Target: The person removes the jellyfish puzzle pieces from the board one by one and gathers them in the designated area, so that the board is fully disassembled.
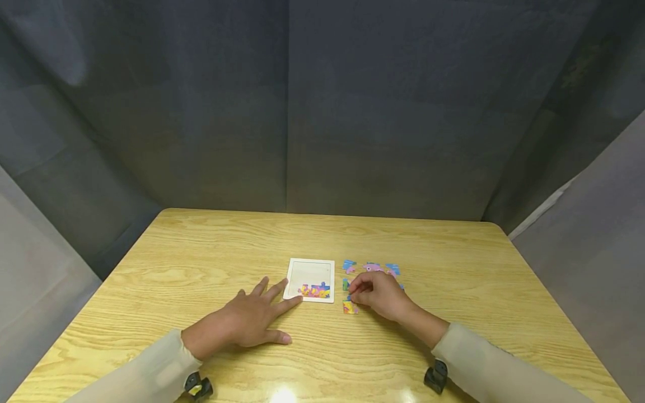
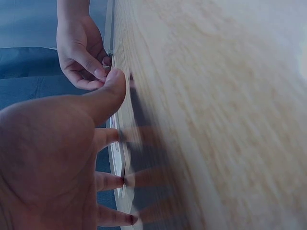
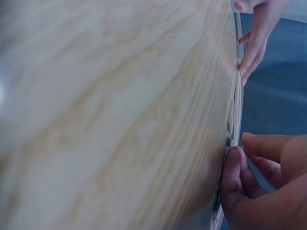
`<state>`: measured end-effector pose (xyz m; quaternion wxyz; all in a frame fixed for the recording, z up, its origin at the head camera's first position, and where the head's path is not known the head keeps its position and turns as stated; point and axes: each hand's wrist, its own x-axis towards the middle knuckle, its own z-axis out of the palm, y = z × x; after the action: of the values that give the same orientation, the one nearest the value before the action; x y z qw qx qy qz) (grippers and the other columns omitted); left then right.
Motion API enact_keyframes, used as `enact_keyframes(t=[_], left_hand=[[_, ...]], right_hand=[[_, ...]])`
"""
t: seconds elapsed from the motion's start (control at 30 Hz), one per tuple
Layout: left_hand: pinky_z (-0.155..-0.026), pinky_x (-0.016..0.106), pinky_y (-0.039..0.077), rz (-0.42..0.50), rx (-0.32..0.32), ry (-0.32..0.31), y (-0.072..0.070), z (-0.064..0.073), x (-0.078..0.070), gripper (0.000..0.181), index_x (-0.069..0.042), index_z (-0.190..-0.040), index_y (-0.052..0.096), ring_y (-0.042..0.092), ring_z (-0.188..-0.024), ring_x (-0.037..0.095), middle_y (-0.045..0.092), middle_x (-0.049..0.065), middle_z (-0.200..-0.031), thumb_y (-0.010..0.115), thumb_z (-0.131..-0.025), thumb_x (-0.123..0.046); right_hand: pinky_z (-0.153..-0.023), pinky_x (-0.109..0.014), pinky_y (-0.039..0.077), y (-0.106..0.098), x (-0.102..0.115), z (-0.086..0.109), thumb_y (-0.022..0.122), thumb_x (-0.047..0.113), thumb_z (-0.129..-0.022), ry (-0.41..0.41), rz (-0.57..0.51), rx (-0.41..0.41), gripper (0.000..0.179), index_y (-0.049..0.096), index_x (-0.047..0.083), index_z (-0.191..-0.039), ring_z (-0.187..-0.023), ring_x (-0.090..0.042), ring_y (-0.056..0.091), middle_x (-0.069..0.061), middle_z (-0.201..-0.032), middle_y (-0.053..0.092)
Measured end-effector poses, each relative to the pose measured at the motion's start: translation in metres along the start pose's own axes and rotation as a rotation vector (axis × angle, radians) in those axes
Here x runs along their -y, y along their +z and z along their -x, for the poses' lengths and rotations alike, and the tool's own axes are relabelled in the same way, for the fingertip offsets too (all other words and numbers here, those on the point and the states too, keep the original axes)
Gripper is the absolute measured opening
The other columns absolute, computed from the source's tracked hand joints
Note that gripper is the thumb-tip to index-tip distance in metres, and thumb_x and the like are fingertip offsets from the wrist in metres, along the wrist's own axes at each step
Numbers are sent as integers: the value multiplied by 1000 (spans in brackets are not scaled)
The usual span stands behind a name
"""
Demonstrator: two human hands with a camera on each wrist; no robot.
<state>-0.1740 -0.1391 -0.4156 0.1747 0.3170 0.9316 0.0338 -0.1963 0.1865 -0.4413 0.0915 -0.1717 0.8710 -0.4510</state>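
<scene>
A white square puzzle tray (image 1: pixel 308 268) lies on the table, with joined yellow, pink and blue pieces (image 1: pixel 317 291) along its lower right. My left hand (image 1: pixel 254 316) is spread, its fingertips at the tray's left and near edges. To the right of the tray, my right hand (image 1: pixel 380 294) has thumb and fingers curled together low over loose pieces and pinches a puzzle piece, mostly hidden by the fingertips. Just below those fingertips is a yellow piece (image 1: pixel 350 307); a green and blue piece (image 1: pixel 345 284) shows beside them. The right wrist view shows this thumb and fingers (image 3: pixel 232 167) close to the tabletop.
Farther back on the right lie more loose pieces: a blue and pink one (image 1: pixel 349 265), a pink one with an eye (image 1: pixel 372 267) and a blue one (image 1: pixel 392 268). The right hand partly covers this group. Dark curtains (image 1: pixel 322 112) stand behind the wooden table (image 1: pixel 227 240).
</scene>
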Motion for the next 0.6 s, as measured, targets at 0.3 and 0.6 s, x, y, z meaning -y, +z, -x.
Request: enact_keyframes(t=[0.3,0.6], left_hand=[[-104,80,33,2,-5,2,1,0,1,81,-43,-164,24,17,-153,52,12,10,-173,53,-93,-73],[-103,80,34,0,-4,5,2,-1,1,81,-43,-164,24,17,-153,53,12,10,-173,53,-93,-72]], right_hand=[[-66,-24,56,-1,2,-1,74,1,-93,20,-11,-1,4,72,2,-97,-78,-18,64,-5,-89,69],[-64,-28,58,0,9,-7,72,1,-94,-4,-32,15,5,72,-1,-99,-76,-22,67,-10,-90,69]])
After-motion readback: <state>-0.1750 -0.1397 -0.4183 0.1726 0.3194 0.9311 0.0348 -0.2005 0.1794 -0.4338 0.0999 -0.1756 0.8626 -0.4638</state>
